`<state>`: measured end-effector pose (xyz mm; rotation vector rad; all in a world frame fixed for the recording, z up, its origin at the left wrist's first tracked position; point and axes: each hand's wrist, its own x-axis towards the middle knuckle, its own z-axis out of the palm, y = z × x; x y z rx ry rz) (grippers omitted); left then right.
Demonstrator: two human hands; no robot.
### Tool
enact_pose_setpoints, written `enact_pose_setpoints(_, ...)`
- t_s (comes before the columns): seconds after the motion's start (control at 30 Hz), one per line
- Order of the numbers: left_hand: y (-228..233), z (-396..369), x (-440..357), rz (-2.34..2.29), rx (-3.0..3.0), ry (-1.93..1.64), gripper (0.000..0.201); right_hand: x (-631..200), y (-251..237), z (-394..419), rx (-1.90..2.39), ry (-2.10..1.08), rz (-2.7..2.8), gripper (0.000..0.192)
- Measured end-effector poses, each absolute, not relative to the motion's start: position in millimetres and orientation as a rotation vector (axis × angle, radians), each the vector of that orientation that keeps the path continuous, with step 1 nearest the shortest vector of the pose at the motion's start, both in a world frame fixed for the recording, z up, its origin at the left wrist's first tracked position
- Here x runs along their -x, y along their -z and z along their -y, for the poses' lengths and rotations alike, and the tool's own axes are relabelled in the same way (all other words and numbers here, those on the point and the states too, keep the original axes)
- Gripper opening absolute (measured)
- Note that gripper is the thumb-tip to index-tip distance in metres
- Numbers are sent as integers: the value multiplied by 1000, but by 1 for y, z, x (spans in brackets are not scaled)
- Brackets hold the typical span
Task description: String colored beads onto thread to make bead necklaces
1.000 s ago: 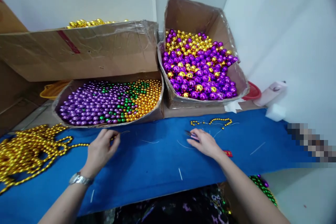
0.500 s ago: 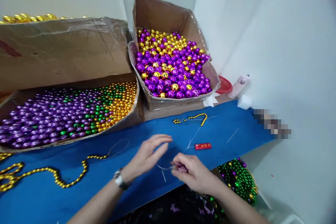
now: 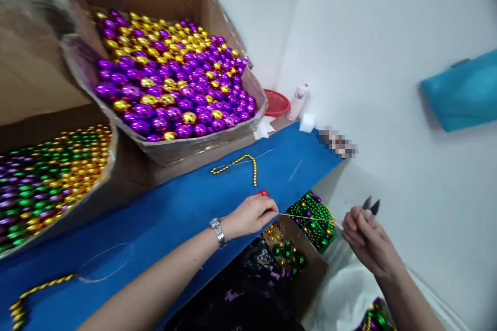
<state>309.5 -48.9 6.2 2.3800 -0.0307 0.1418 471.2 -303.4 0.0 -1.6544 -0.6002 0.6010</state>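
My left hand (image 3: 252, 215) is closed over the blue table's front edge, pinching one end of a thin pale thread (image 3: 297, 215). The thread runs fairly straight across to my right hand (image 3: 367, 238), held out past the table. My right fingers are wrapped round small thread snips (image 3: 371, 206), whose two dark blades point up and stand apart; their handles are hidden in the palm. Just behind my left hand a red label-like piece (image 3: 263, 193) is partly covered. A short strand of gold beads (image 3: 254, 168) lies beyond it on the table.
Cardboard boxes of purple and gold beads (image 3: 182, 98) and of purple, green and gold beads (image 3: 58, 176) line the table's back. Another gold strand (image 3: 42, 285) with a thread loop lies left. Below are green beads (image 3: 314, 225) and a white sack (image 3: 341, 289). A teal object (image 3: 462, 93) is at right.
The view has swung right. My right hand has moved right, away from the table, and the snips' blades now show. My left hand has closed on the thread, now stretched between both hands.
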Motion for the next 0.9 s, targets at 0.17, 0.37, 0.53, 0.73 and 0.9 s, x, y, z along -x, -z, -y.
enact_pose_setpoints(0.17, 15, 89, -358, 92, -2450, -73, 20, -493, 55, 340, 1936, -468, 571, 33)
enact_pose_setpoints(0.37, 40, 108, -393, 64, -2501, 24, 19, -488, 75, 349, 2224, -386, 745, 38)
enact_pose_setpoints(0.53, 44, 107, -402, 52, -2525, 56, 21, -473, 69, 332, 2329, -465, 992, 31)
enact_pose_setpoints(0.73, 43, 109, -405, 53, -2526, 54, 20, -472, 72, 310, 2494, -426, 1087, 29)
enact_pose_setpoints(0.9, 41, 111, -403, 43, -2507, 37, 19, -472, 81, 300, 2591, -326, 1112, 29)
